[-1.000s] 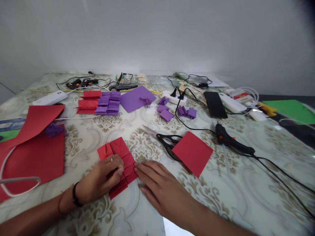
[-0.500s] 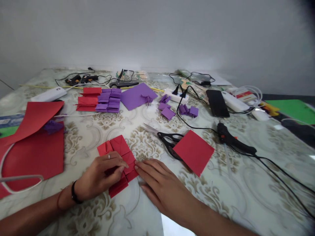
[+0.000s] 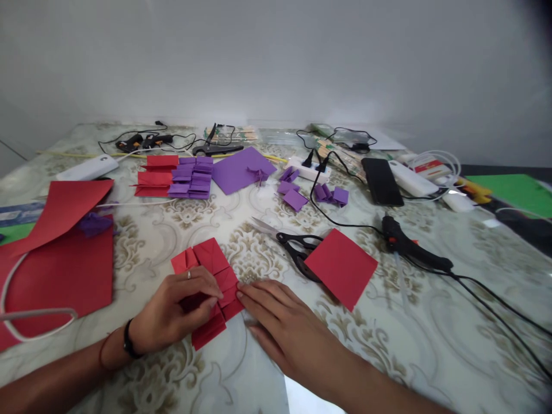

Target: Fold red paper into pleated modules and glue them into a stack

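A creased, partly folded red paper (image 3: 210,270) lies on the patterned table in front of me. My left hand (image 3: 175,313) rests on its near part, fingers curled and pinching a fold; it wears a ring and a dark wristband. My right hand (image 3: 282,328) lies flat beside it, fingers stretched out, fingertips touching the paper's right edge. Further right lie a plain red square (image 3: 340,267) and black-handled scissors (image 3: 293,244), whose handles the square partly covers.
A black glue gun (image 3: 414,250) with a trailing cord lies at the right. Large red sheets (image 3: 56,270) sit at the left. Folded purple and red pieces (image 3: 190,178), a purple sheet (image 3: 241,168), a power strip (image 3: 308,169), a phone (image 3: 382,181) and cables fill the back.
My left fingers have crept slightly rightward over the red paper's fold. The right hand has stayed where it was; the view shifted a little.
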